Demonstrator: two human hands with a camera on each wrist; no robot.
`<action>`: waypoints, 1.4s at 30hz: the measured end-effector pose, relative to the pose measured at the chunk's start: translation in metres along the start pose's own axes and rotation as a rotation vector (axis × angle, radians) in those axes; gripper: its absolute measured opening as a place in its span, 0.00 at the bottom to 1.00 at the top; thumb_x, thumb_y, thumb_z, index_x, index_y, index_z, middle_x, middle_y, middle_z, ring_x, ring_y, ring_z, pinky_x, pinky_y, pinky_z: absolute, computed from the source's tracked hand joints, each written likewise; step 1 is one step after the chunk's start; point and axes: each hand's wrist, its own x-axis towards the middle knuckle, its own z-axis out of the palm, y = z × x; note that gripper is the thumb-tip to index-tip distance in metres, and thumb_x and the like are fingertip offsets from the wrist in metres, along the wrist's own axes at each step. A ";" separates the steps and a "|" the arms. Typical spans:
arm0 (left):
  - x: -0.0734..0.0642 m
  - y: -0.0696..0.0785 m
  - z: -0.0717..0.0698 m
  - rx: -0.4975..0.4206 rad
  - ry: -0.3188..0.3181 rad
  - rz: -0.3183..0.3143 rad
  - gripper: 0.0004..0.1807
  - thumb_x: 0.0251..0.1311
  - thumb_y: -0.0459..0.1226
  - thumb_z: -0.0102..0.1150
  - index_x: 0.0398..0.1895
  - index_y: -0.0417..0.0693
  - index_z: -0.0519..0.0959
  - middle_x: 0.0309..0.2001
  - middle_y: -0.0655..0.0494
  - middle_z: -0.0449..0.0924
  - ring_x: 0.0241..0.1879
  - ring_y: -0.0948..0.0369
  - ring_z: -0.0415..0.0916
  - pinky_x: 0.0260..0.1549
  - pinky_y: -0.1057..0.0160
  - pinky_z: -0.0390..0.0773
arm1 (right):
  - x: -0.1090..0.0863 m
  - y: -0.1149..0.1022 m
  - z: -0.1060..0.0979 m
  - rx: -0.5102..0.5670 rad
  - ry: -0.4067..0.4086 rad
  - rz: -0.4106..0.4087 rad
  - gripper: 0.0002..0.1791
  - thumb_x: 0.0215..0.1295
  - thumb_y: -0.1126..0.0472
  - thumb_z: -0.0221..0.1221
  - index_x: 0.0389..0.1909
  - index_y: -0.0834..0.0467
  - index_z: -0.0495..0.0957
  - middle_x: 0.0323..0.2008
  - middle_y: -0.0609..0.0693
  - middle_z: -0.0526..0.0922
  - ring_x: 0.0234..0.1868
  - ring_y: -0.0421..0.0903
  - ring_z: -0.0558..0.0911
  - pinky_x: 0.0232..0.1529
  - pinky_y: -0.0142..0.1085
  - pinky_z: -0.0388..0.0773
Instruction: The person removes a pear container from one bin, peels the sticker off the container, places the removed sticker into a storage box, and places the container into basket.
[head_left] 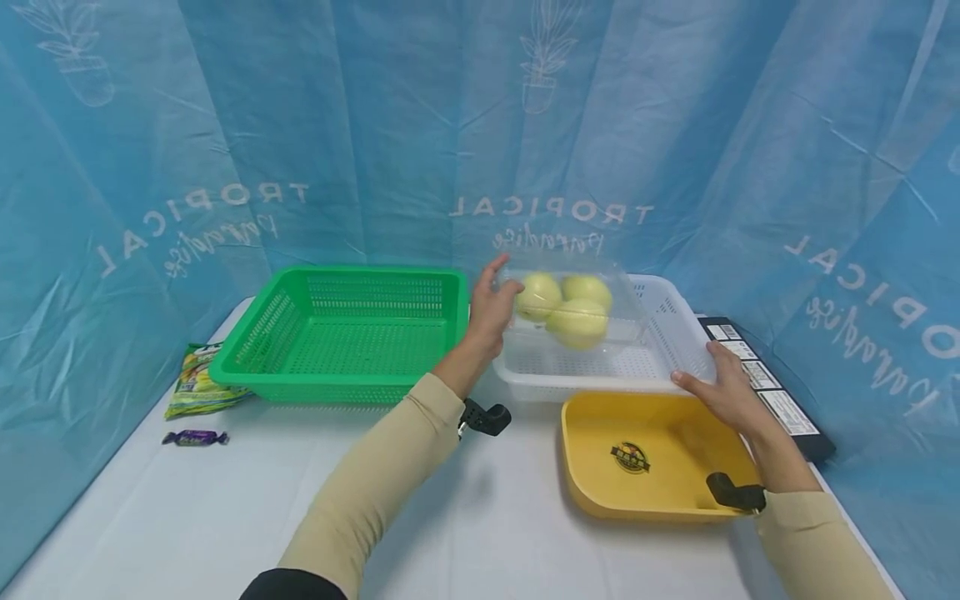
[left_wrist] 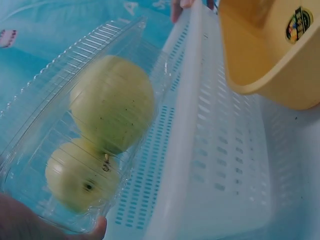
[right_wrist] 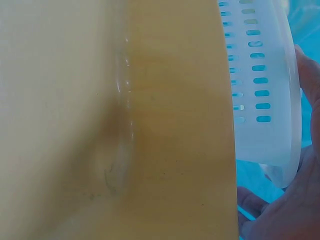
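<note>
My left hand grips the left end of a clear plastic fruit container, thumb on one side. Inside it are three round, yellow-green fruits; two show in the left wrist view, one with a short stem. The container is tilted over the white slotted basket, overlapping its inside in the head view. At the basket's right front corner, my right hand holds the rim, with the thumb on the front edge. The right wrist view shows that hand around the basket's end, partly cut off by the frame.
A yellow basin with a round label stands right in front of the white basket. To the left is a green basket, with a colourful snack bag and a purple-wrapped candy beside it. A black box with labels lies at right.
</note>
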 end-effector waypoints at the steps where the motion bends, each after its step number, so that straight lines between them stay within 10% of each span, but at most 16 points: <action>1: 0.001 -0.002 0.002 0.011 -0.004 0.005 0.29 0.62 0.35 0.48 0.66 0.69 0.63 0.74 0.57 0.50 0.23 0.63 0.68 0.24 0.66 0.66 | 0.000 0.000 0.000 -0.001 0.002 -0.001 0.55 0.61 0.37 0.55 0.73 0.65 0.35 0.70 0.75 0.36 0.57 0.71 0.57 0.55 0.71 0.60; 4: 0.004 -0.007 0.009 0.030 -0.012 0.007 0.29 0.63 0.36 0.48 0.67 0.69 0.63 0.75 0.55 0.47 0.18 0.61 0.53 0.19 0.65 0.59 | 0.000 0.000 -0.001 0.000 0.006 -0.007 0.55 0.61 0.37 0.55 0.73 0.64 0.35 0.70 0.75 0.37 0.56 0.70 0.60 0.55 0.70 0.61; 6: 0.007 -0.011 0.013 0.057 -0.010 0.002 0.28 0.63 0.37 0.48 0.67 0.69 0.63 0.75 0.54 0.44 0.32 0.60 0.68 0.27 0.63 0.64 | 0.000 0.000 -0.001 0.000 0.011 -0.011 0.55 0.61 0.37 0.55 0.74 0.64 0.36 0.69 0.75 0.39 0.55 0.69 0.61 0.55 0.70 0.62; 11: 0.011 -0.021 0.021 0.107 0.008 -0.009 0.28 0.62 0.39 0.48 0.66 0.70 0.64 0.74 0.52 0.47 0.59 0.48 0.62 0.36 0.58 0.64 | 0.000 0.000 0.000 -0.005 0.015 -0.011 0.55 0.62 0.38 0.55 0.73 0.65 0.37 0.69 0.75 0.39 0.56 0.69 0.60 0.56 0.69 0.61; 18: 0.012 -0.029 0.028 0.129 0.014 -0.003 0.29 0.61 0.38 0.49 0.67 0.65 0.65 0.74 0.53 0.47 0.72 0.49 0.45 0.40 0.57 0.66 | 0.000 0.000 0.000 -0.013 0.023 -0.030 0.54 0.62 0.39 0.55 0.72 0.68 0.37 0.69 0.76 0.39 0.56 0.69 0.61 0.56 0.69 0.62; 42: 0.013 -0.054 0.038 0.173 -0.071 -0.038 0.30 0.60 0.38 0.48 0.68 0.65 0.62 0.73 0.52 0.46 0.72 0.46 0.44 0.59 0.45 0.64 | 0.001 0.004 0.001 -0.011 0.022 -0.017 0.54 0.62 0.37 0.54 0.74 0.64 0.37 0.69 0.75 0.41 0.54 0.68 0.65 0.55 0.68 0.64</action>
